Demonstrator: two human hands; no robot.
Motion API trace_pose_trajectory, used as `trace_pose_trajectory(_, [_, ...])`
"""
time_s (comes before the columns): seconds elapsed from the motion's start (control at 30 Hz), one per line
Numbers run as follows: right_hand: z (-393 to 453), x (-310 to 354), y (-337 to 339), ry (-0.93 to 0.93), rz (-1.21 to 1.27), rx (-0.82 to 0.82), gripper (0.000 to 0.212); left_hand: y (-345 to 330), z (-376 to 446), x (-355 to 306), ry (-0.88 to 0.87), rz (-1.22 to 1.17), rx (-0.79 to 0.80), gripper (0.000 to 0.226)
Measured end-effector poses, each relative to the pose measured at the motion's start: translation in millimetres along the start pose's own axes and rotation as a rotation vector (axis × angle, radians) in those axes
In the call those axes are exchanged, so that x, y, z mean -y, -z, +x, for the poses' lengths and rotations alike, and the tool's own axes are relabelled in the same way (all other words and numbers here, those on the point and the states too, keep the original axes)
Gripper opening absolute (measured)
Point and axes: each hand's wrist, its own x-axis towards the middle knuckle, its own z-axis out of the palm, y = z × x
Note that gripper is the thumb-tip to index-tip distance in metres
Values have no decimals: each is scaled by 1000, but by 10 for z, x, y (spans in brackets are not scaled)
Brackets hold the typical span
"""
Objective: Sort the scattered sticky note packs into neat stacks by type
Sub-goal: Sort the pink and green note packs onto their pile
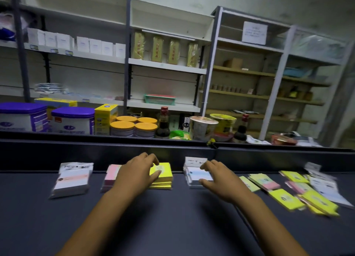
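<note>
Both hands work the row of stacks at the back of the worktop: the left hand rests curled over the yellow stack, fingers and thumb bracketing its top pack, while the right hand lies with loosely spread fingers on the blue-and-white stack. Pink stack and white-sleeved stack stand to the left. To square a stack, press opposite edges inward until they align. Unsorted packs remain scattered at right; judged roughly half done.
</note>
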Motion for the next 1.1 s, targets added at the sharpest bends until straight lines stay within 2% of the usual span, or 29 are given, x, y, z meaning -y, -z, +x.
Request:
trace_pose_trajectory(0.27, [-1056,-1004,556,-183,-26,-3,38,-250,-176,-1344,-133,-10,25,25])
trace_pose_trajectory(0.6, [-2038,-1846,1033,-279,-15,-23,43,-542,-484,-2662,-211,-54,32,27])
trace_pose_trajectory(0.8, [-2158,-2163,1087,-289,4,-35,42,-690,-460,-3029,-206,-46,65,30])
trace_pose_trajectory(1.1, [-1734,-2571,932,-259,20,-60,42,-1076,5,-3068,-159,-72,72,28])
